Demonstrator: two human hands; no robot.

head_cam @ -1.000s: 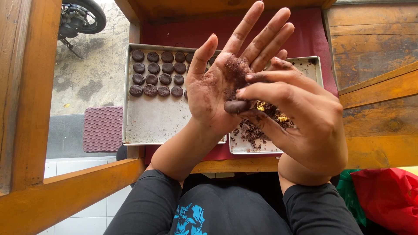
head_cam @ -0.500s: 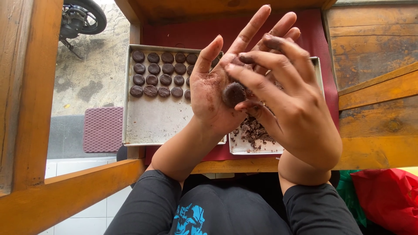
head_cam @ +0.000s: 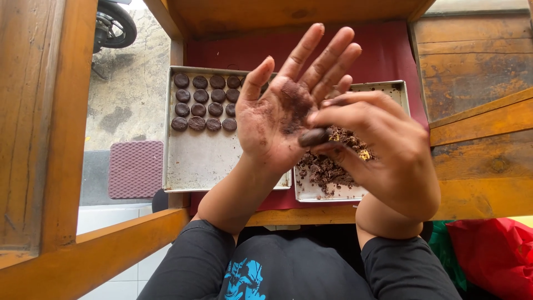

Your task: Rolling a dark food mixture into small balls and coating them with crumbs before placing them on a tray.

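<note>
Rolling a small dark lump of dough [head_cam: 314, 136] at the heel of the left hand [head_cam: 277, 119], palm up and fingers spread wide, smeared with brown crumbs. Pressing it there with the fingertips of the right hand [head_cam: 383, 150], curled loosely over the lump rather than clenched. Sliding lower than half a second ago, when the right fingers were lying across the middle of the open palm; looking longer now, less like a ball, so shaping seemingly under way, not finished. Hovering above the right tray [head_cam: 397, 89] of loose dark crumble [head_cam: 327, 166], with the left tray [head_cam: 205, 161] alongside carrying rows of finished dark rounds [head_cam: 202, 103] on the red cloth [head_cam: 383, 55].
</note>
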